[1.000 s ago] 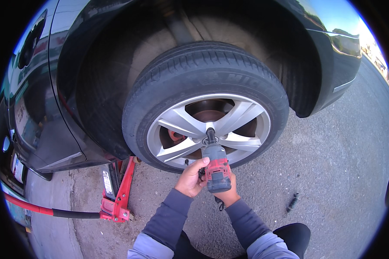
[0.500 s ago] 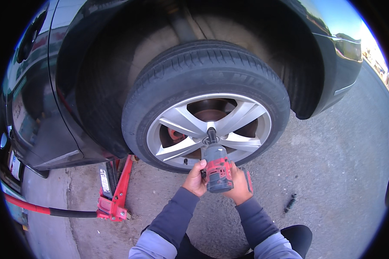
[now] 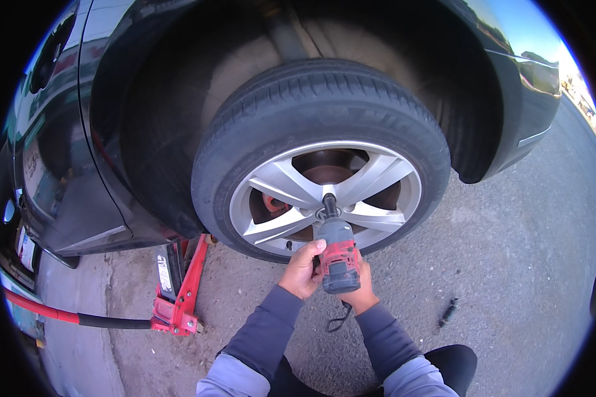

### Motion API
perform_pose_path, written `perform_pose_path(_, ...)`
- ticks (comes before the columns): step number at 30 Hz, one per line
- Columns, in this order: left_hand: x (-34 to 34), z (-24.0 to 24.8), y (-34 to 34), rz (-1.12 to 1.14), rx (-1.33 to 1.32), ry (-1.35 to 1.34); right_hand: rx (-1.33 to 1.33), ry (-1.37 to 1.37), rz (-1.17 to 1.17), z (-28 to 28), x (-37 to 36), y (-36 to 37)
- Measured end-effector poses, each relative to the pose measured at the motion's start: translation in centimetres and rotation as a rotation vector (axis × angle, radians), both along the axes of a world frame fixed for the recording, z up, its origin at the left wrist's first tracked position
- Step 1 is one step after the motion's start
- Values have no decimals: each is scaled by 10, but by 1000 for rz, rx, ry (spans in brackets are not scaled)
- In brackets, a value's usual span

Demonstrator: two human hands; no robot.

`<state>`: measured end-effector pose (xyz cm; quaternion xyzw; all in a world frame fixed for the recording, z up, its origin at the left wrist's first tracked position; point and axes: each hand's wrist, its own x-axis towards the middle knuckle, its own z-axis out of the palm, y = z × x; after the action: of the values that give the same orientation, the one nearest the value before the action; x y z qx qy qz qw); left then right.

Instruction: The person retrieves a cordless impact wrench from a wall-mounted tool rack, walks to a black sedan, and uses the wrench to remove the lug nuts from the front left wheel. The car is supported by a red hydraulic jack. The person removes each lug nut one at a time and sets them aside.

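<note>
A red and black cordless impact wrench (image 3: 341,258) points away from me, its long dark socket (image 3: 329,204) at the upper bolt hole of the silver alloy wheel (image 3: 281,182), just above the centre cap. My right hand (image 3: 366,289) is closed round its grip, mostly hidden behind the tool's body. My left hand (image 3: 302,270) steadies the left side, thumb along the housing and fingers tucked under. A black wrist strap (image 3: 341,319) dangles below. The black tire (image 3: 321,109) surrounds the wheel inside the dark wheel arch. Whether a bolt sits in the socket is hidden.
A red floor jack (image 3: 179,301) stands under the dark car body (image 3: 66,198) at left, its long handle (image 3: 59,313) reaching out to the left edge. A small black cylindrical tool (image 3: 449,312) lies on the asphalt to the right. My knee (image 3: 458,367) shows at the bottom.
The wrench has rolled about its axis; the battery base that stuck out at right is out of sight, and the strap now hangs below. The socket stays at the same bolt hole.
</note>
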<state>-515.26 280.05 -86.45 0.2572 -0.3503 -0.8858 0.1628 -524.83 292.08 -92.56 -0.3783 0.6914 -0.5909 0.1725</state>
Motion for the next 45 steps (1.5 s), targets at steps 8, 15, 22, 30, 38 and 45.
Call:
perform_pose_path(8, 3, 6, -1, -68, -50, 4, -215, -86, 60, -23, 5, -9)
perform_pose_path(15, 62, 21, -34, 108, 96, -61, -119, -65, -52, -40, 26, -25)
perform_pose_path(22, 240, -38, -136, 553, -247, -168, -151, -113, -49, -25, 31, -26)
perform_pose_path(30, 500, -209, -224, 909, -548, -1550, -154, -78, -67, -24, 27, -22)
perform_pose_path(38, 537, -240, -250, 747, -992, -1760, -184, -144, -78, -28, 28, -21)
perform_pose_path(45, 533, -247, -223, 855, -973, -1628, -114, -91, -81, -32, 19, -21)
